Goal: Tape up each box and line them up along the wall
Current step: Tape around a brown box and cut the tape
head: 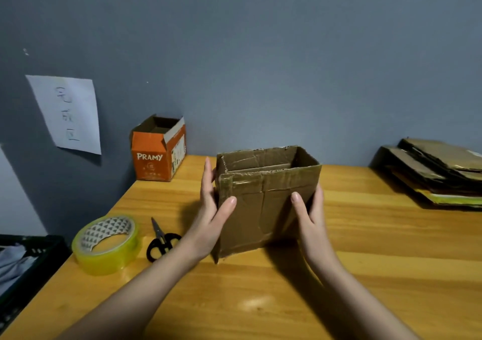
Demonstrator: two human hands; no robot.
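Observation:
A brown cardboard box [263, 209] stands upright on the wooden table [365, 261], its top open and old tape on its near face. My left hand [212, 209] holds its left side, thumb on the near face and fingers straight up along the side wall. My right hand [310, 217] holds the right side the same way, thumb on the front. An orange box [154, 157] marked PRAMY stands open-topped against the wall at the table's back left. A roll of clear yellowish tape [107, 243] lies at the front left, black scissors [161, 240] beside it.
A stack of flattened cardboard [438, 172] lies at the back right against the grey wall. A paper sheet [67, 112] with handwriting is stuck to the wall at left. A black crate [23, 266] with cloth in it sits beyond the table's left edge.

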